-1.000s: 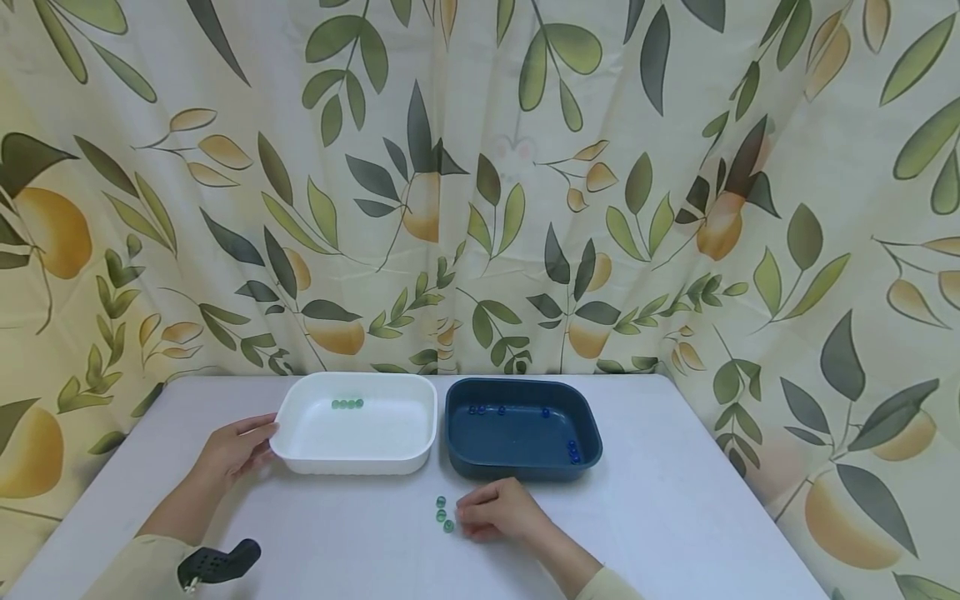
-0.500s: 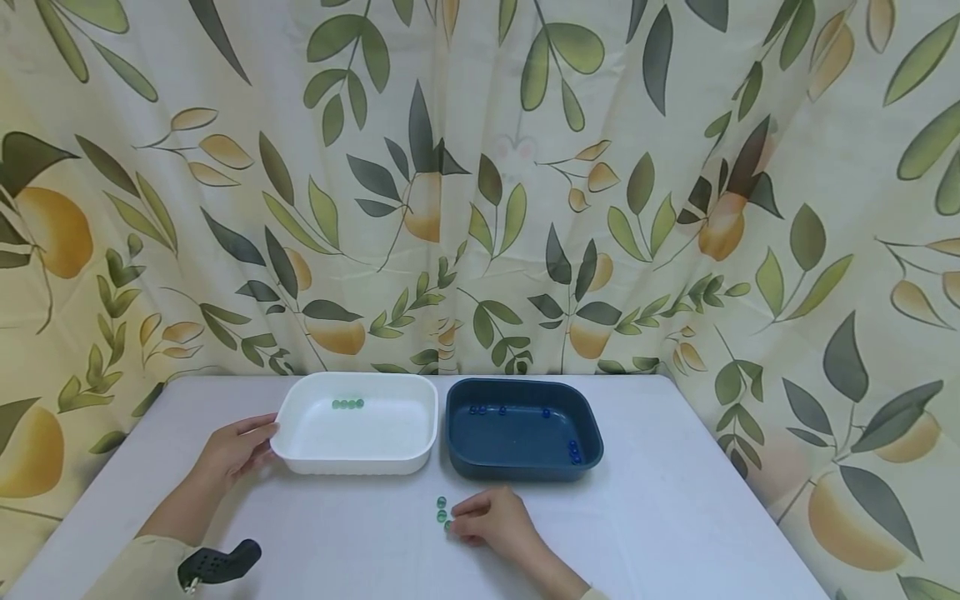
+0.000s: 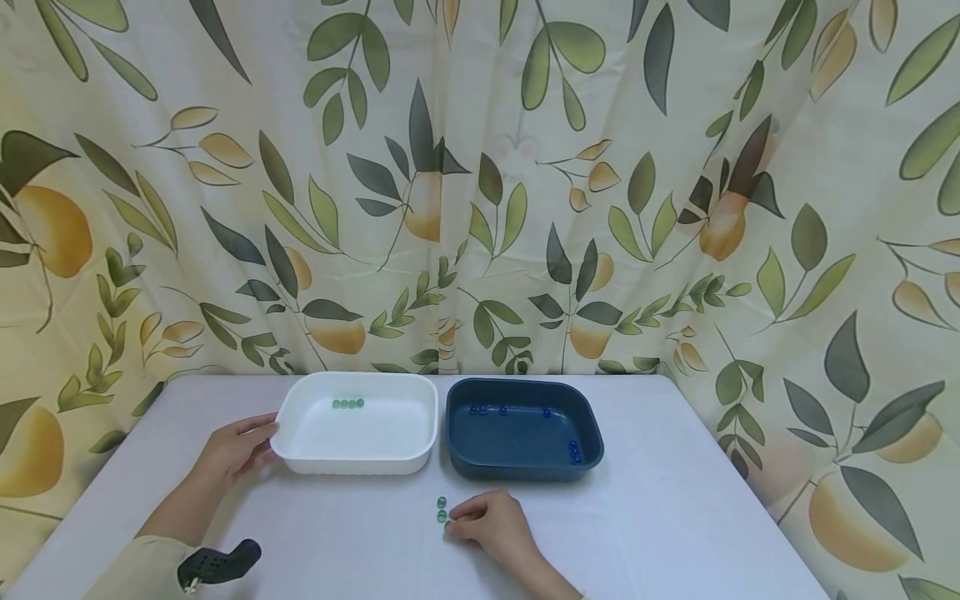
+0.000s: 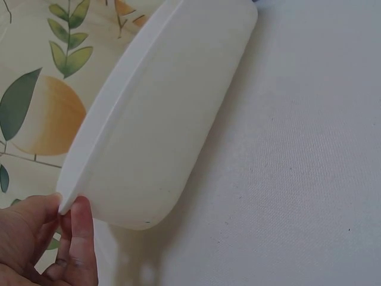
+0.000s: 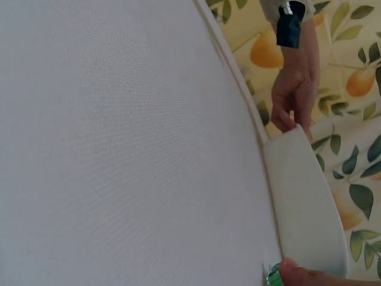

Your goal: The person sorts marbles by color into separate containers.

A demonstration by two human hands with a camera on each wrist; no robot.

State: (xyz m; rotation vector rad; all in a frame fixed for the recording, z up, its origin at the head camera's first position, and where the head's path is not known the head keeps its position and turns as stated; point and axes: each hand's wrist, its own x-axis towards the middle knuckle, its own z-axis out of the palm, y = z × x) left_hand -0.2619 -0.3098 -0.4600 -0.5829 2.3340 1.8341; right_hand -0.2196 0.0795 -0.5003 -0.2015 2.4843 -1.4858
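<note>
My left hand (image 3: 234,450) pinches the left rim of a white plastic tub (image 3: 352,464). In the left wrist view, the thumb and fingers (image 4: 81,229) grip the rim at one corner. My right hand (image 3: 495,525) is low over the cloth in front of the blue tub, thumb and forefinger around the nearest green marble (image 3: 447,525), which is partly covered. Two more green marbles (image 3: 442,509) lie just beyond it. In the right wrist view, the thumb (image 5: 303,276) touches green glass (image 5: 274,276); the other fingers are out of sight there.
Several green marbles (image 3: 347,403) sit in a row inside the white tub. To its right stands a dark blue tub (image 3: 517,471) with several blue marbles (image 3: 574,452). A white cloth covers the table (image 3: 675,517); a leaf-patterned curtain (image 3: 480,183) hangs behind.
My right hand has shifted slightly left, its thumb and forefinger closing around the nearest green marble. My left hand and both tubs stay in place.
</note>
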